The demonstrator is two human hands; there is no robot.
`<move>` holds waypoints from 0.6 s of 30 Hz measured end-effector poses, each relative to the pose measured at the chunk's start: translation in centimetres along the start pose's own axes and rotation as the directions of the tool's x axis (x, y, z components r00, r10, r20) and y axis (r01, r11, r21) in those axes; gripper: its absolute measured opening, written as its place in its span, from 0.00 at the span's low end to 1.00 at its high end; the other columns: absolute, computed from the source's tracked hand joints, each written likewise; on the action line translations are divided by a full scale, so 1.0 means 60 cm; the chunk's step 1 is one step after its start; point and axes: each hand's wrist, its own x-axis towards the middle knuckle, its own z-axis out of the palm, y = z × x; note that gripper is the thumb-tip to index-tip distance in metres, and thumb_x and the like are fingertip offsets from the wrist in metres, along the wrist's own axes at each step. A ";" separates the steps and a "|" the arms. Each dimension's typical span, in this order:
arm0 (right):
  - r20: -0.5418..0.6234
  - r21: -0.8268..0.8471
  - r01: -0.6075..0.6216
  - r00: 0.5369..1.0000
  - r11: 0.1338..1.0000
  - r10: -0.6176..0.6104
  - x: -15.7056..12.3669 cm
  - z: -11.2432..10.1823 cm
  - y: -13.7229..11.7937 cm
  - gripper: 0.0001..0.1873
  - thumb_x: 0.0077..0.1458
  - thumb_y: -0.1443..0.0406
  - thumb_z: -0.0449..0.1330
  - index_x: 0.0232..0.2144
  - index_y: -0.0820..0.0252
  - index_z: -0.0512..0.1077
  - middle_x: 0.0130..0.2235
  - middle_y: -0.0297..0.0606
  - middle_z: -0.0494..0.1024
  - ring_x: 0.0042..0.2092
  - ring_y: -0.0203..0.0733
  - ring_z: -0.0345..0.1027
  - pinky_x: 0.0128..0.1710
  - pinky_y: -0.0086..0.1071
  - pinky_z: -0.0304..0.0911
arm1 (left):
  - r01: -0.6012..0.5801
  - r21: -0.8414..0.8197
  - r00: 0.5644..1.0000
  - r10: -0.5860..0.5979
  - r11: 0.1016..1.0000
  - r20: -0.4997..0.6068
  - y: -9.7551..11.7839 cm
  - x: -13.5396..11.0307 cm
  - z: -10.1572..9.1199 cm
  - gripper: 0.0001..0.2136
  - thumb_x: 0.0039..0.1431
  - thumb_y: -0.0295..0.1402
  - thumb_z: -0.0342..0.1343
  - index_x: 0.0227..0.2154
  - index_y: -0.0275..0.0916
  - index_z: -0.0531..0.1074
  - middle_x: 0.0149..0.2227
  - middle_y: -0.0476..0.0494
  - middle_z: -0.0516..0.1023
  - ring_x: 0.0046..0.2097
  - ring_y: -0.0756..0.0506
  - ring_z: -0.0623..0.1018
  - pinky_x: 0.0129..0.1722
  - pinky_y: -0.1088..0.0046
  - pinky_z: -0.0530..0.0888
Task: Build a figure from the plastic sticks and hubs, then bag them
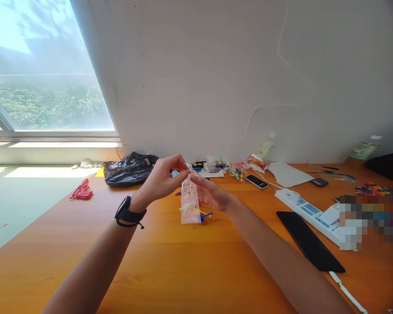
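A clear plastic bag (190,200) hangs upright over the table in front of me. My left hand (166,178), with a black band on its wrist, is closed in a pinch at the bag's top edge. From the other side my right hand (211,192) grips the same top edge, its fingers partly hidden behind the bag. Small blue and yellow plastic pieces (207,215) show beside and through the lower part of the bag. Whether they lie inside it or on the table behind, I cannot tell.
On the wooden table (150,270) a red toy gun (81,190) lies left, near a black plastic bag (129,169). Bagged colourful pieces (219,164) lie at the back. Rightward are a black-and-white device (256,181), a power strip (308,211) and a black flat slab (309,240).
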 end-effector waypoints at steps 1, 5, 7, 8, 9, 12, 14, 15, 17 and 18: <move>-0.001 0.071 -0.011 1.000 0.997 0.011 0.002 0.004 0.001 0.36 0.60 0.42 0.63 0.63 0.46 0.60 0.57 0.44 0.72 0.55 0.52 0.72 0.50 0.44 0.73 | 0.001 0.004 1.000 -0.001 1.000 0.000 -0.001 0.000 0.001 0.04 0.62 0.31 0.58 0.32 0.37 0.73 0.32 0.47 0.80 0.35 0.49 0.78 0.36 0.73 0.73; 0.010 0.258 -0.028 1.000 0.966 0.026 0.001 0.003 -0.002 0.30 0.54 0.53 0.69 0.57 0.48 0.68 0.53 0.42 0.75 0.50 0.49 0.73 0.48 0.43 0.74 | 0.007 -0.096 1.000 -0.006 0.995 0.016 -0.003 0.002 -0.006 0.05 0.62 0.31 0.61 0.32 0.37 0.72 0.32 0.48 0.78 0.35 0.50 0.78 0.36 0.74 0.74; 0.039 0.259 -0.030 0.999 0.965 0.021 -0.003 -0.005 -0.006 0.28 0.54 0.54 0.68 0.56 0.49 0.70 0.52 0.42 0.76 0.49 0.49 0.73 0.47 0.44 0.74 | 0.046 -0.201 0.995 -0.027 0.978 0.097 -0.003 0.003 -0.014 0.05 0.64 0.33 0.61 0.35 0.37 0.74 0.33 0.46 0.79 0.37 0.48 0.80 0.38 0.72 0.76; 0.060 0.253 -0.032 0.998 0.967 0.017 -0.005 -0.009 -0.007 0.27 0.55 0.54 0.67 0.56 0.49 0.70 0.52 0.42 0.76 0.49 0.49 0.73 0.47 0.44 0.74 | 0.072 -0.244 0.988 -0.036 0.967 0.152 -0.003 0.002 -0.019 0.06 0.65 0.34 0.61 0.37 0.36 0.75 0.35 0.44 0.80 0.38 0.47 0.81 0.40 0.72 0.77; 0.088 0.243 -0.033 0.996 0.970 0.012 -0.008 -0.013 -0.009 0.28 0.55 0.55 0.67 0.57 0.49 0.70 0.52 0.43 0.76 0.49 0.49 0.73 0.47 0.44 0.74 | 0.093 -0.273 0.978 -0.037 0.958 0.205 -0.002 0.002 -0.025 0.08 0.65 0.36 0.61 0.38 0.35 0.76 0.36 0.42 0.81 0.39 0.47 0.82 0.41 0.71 0.78; 0.191 0.190 -0.031 0.982 0.981 -0.006 -0.013 -0.021 -0.015 0.33 0.54 0.54 0.67 0.61 0.51 0.67 0.53 0.45 0.76 0.50 0.50 0.73 0.48 0.44 0.73 | 0.091 -0.293 0.931 0.023 0.952 0.363 0.001 0.001 -0.037 0.11 0.65 0.38 0.64 0.42 0.35 0.80 0.41 0.38 0.84 0.40 0.46 0.83 0.42 0.70 0.79; 0.239 0.133 -0.035 0.971 0.990 0.003 -0.014 -0.025 -0.016 0.39 0.53 0.54 0.67 0.65 0.51 0.64 0.54 0.45 0.76 0.51 0.51 0.74 0.50 0.46 0.72 | 0.058 -0.287 0.895 0.078 0.956 0.440 0.005 0.001 -0.041 0.12 0.66 0.39 0.63 0.42 0.35 0.81 0.40 0.38 0.84 0.37 0.46 0.82 0.39 0.71 0.79; 0.256 0.107 -0.042 0.967 0.993 0.013 -0.014 -0.027 -0.016 0.40 0.52 0.54 0.68 0.65 0.50 0.63 0.54 0.45 0.76 0.51 0.51 0.74 0.51 0.46 0.72 | 0.047 -0.280 0.878 0.094 0.959 0.470 0.007 0.001 -0.042 0.12 0.67 0.40 0.62 0.42 0.35 0.82 0.37 0.39 0.84 0.35 0.46 0.82 0.37 0.72 0.78; 0.279 0.064 -0.058 0.959 0.996 0.038 -0.012 -0.031 -0.013 0.40 0.51 0.54 0.68 0.65 0.49 0.64 0.54 0.44 0.76 0.53 0.51 0.74 0.53 0.47 0.71 | 0.045 -0.261 0.857 0.097 0.964 0.506 0.010 0.002 -0.043 0.12 0.68 0.40 0.61 0.40 0.35 0.82 0.33 0.41 0.83 0.34 0.47 0.81 0.35 0.73 0.78; 0.290 0.049 -0.059 0.956 0.997 0.042 -0.011 -0.033 -0.011 0.39 0.50 0.54 0.68 0.63 0.50 0.65 0.54 0.44 0.76 0.53 0.51 0.74 0.53 0.47 0.71 | 0.051 -0.253 0.848 0.092 0.966 0.522 0.011 0.001 -0.043 0.12 0.69 0.40 0.60 0.39 0.36 0.82 0.32 0.42 0.83 0.33 0.47 0.81 0.35 0.74 0.78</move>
